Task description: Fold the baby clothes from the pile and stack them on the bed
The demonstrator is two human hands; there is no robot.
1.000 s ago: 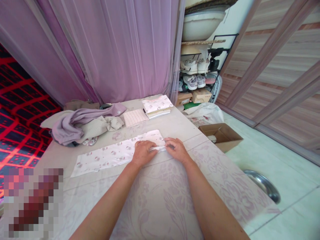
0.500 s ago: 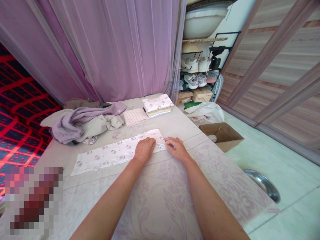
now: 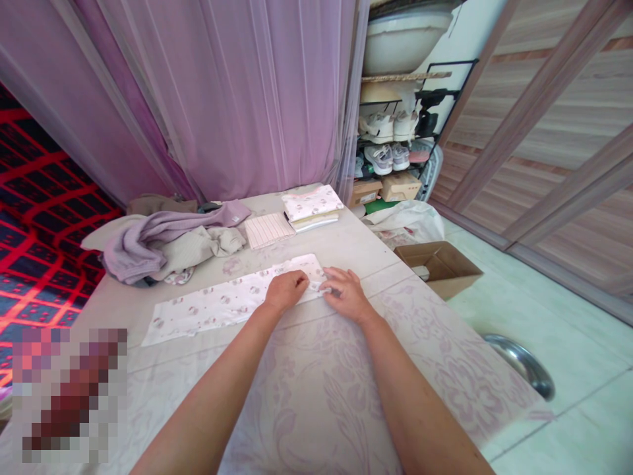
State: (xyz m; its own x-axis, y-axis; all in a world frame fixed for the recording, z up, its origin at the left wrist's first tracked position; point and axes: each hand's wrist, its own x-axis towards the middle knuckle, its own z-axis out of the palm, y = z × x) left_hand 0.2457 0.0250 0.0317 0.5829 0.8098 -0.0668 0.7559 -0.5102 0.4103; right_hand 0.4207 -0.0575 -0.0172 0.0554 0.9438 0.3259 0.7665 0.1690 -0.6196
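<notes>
A long white cloth (image 3: 212, 307) with a small print is shown lying flat on a pale flowered sheet (image 3: 321, 382), stretched crosswise in front of the person, its right end set slightly farther away than its left. The right end is covered in part by the left hand (image 3: 285, 290), which is laid on the cloth's near side with its fingers curled; whether fabric is gripped beneath them cannot be told. The corner of the same end is touched by the right hand (image 3: 347, 297), whose fingers are bent loosely and whose thumb is held apart from the forefinger; whether an edge is pinched there cannot be told either. A narrow stretch of cloth is left visible between the two hands.

Beyond the cloth, a striped folded cloth (image 3: 270, 232) is placed just beside a stack of folded cloths (image 3: 314, 204), which is topped by a printed white piece. To the left, a loose heap of clothes (image 3: 136, 254) is seen, with a lavender garment uppermost. The far side is bounded by a purple curtain (image 3: 237, 99). On the tiled floor (image 3: 583, 316) at the right, an open cardboard box (image 3: 459, 285) and a metal bowl (image 3: 537, 376) are found, the bowl partly hidden by the sheet's edge.
</notes>
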